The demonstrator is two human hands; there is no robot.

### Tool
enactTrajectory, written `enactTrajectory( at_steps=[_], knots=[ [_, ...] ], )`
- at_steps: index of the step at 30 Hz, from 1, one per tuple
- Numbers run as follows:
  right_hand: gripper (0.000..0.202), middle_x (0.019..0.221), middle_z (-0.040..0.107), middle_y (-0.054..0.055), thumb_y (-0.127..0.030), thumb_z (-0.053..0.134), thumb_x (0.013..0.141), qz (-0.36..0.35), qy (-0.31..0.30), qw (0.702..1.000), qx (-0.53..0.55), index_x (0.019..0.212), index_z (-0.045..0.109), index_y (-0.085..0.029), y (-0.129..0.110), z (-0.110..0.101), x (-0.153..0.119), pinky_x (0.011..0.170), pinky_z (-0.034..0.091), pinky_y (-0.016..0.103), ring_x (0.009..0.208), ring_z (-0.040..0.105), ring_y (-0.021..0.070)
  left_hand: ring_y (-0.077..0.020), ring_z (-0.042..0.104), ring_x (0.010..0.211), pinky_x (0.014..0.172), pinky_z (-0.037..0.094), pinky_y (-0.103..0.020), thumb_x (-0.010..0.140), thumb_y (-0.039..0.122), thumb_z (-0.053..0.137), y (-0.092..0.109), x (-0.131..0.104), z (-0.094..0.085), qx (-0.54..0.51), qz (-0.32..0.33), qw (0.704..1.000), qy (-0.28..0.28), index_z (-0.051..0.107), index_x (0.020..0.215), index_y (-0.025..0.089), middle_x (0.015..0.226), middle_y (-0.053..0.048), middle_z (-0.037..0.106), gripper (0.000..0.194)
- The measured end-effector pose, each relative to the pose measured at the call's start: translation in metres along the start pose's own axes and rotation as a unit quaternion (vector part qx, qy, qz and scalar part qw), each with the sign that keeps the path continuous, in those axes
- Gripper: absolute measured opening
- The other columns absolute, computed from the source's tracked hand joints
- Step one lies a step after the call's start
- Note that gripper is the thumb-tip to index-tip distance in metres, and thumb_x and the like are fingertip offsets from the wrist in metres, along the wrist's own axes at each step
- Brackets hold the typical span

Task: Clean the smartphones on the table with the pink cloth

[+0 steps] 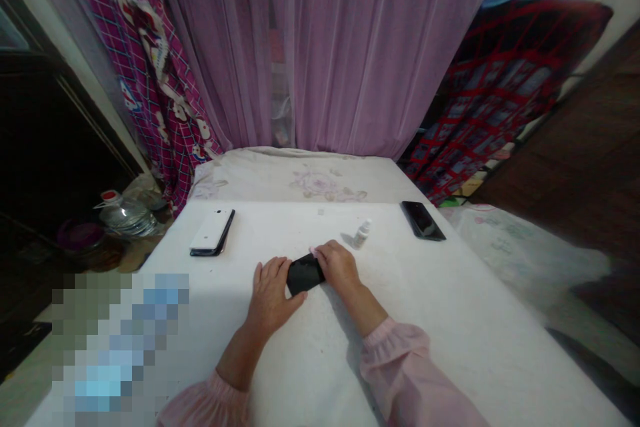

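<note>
On the white-covered table, a black phone [303, 275] lies between my hands. My left hand [273, 293] grips its left end, with the thumb along the near edge and the fingers along the far side. At the far right corner of the phone, my right hand [339, 267] has its fingers closed and pressed down. A small pale wad [313, 251] shows at those fingertips; its material is too small to make out. Just beyond the right hand stands a small white bottle [362, 233].
A white phone [211, 229] rests on a dark one at the left. Another black phone [423, 221] lies at the right edge. A floral cloth [320, 181] and purple curtains [350, 47] are behind. A large water bottle [127, 213] stands beyond the left edge.
</note>
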State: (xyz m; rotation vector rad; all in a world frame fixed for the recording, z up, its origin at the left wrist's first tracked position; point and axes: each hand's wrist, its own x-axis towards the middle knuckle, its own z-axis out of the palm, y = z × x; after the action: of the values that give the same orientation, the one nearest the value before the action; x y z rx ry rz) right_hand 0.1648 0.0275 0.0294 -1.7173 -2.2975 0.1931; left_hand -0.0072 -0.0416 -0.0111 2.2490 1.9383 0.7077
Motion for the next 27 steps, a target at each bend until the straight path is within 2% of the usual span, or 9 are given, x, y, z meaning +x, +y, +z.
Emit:
enactTrajectory(
  at_steps=[3,7,10,15,18,21,23,27],
  knots=[
    [0.031,0.1,0.068,0.006,-0.035,0.044,0.099,0.058,-0.001,0.998,-0.021,0.097,0.072,-0.022,0.012,-0.007,0.01,0.073,0.042,0.024,0.089,0.062,0.0159,-0.0311,0.045,0.129,0.114,0.02,-0.058,0.077,0.037,0.063,-0.003,0.0,0.002,-0.007,0.005,1.0,0.002,0.049,0.13,0.019,0.134,-0.013,0.055,0.058],
    [0.031,0.103,0.07,0.005,-0.036,0.042,0.099,0.057,-0.03,0.997,-0.03,0.099,0.07,-0.022,0.018,-0.013,0.015,0.073,0.042,0.025,0.091,0.063,0.0165,-0.0312,0.046,0.129,0.113,0.022,-0.058,0.078,0.037,0.061,-0.009,0.001,0.005,-0.019,0.019,1.0,0.004,0.048,0.132,0.019,0.134,-0.013,0.054,0.058],
    [0.031,0.103,0.07,0.007,-0.036,0.042,0.099,0.066,-0.045,0.996,-0.04,0.099,0.07,-0.021,0.021,-0.018,0.009,0.072,0.043,0.025,0.092,0.064,0.0171,-0.031,0.049,0.125,0.112,0.026,-0.057,0.08,0.035,0.058,-0.014,0.002,0.008,-0.032,0.016,0.999,0.027,0.046,0.134,0.018,0.133,-0.014,0.055,0.058],
    [0.026,0.099,0.072,0.005,-0.032,0.047,0.096,0.064,-0.053,0.997,0.0,0.097,0.071,-0.022,0.025,-0.023,-0.027,0.075,0.044,0.023,0.089,0.066,0.0167,-0.0309,0.052,0.119,0.104,0.041,-0.051,0.085,0.033,0.052,-0.015,0.006,0.011,-0.055,-0.017,0.994,0.089,0.049,0.13,0.016,0.125,-0.014,0.058,0.049],
    [0.018,0.096,0.073,0.003,-0.023,0.054,0.092,0.026,-0.039,0.996,0.08,0.097,0.072,-0.024,0.014,-0.019,-0.057,0.077,0.044,0.021,0.088,0.067,0.015,-0.0294,0.054,0.116,0.101,0.044,-0.049,0.088,0.03,0.047,-0.012,0.008,0.008,-0.049,-0.036,0.993,0.1,0.053,0.127,0.017,0.122,-0.013,0.06,0.041],
    [0.021,0.084,0.072,-0.001,-0.025,0.053,0.092,-0.057,-0.047,0.985,0.156,0.084,0.072,-0.026,-0.003,-0.013,-0.074,0.072,0.044,0.02,0.079,0.067,0.0132,-0.0287,0.055,0.116,0.103,0.042,-0.047,0.092,0.032,0.042,-0.009,0.008,0.004,-0.037,-0.023,0.994,0.096,0.058,0.121,0.016,0.121,-0.013,0.062,0.037],
    [0.024,0.079,0.072,-0.002,-0.029,0.053,0.093,-0.086,-0.047,0.977,0.189,0.079,0.072,-0.026,-0.007,-0.01,-0.074,0.069,0.043,0.019,0.075,0.066,0.0121,-0.0294,0.055,0.117,0.106,0.039,-0.049,0.093,0.035,0.042,-0.008,0.007,0.003,-0.027,-0.01,0.996,0.084,0.06,0.118,0.017,0.121,-0.013,0.063,0.036],
    [0.024,0.08,0.072,0.0,-0.032,0.053,0.093,-0.015,0.025,0.981,0.189,0.081,0.073,-0.024,0.006,-0.005,-0.059,0.065,0.043,0.02,0.072,0.065,0.0126,-0.0314,0.05,0.126,0.111,0.029,-0.055,0.088,0.044,0.052,-0.002,0.002,0.001,0.002,-0.004,1.0,0.027,0.056,0.126,0.019,0.129,-0.012,0.061,0.046]
  ],
)
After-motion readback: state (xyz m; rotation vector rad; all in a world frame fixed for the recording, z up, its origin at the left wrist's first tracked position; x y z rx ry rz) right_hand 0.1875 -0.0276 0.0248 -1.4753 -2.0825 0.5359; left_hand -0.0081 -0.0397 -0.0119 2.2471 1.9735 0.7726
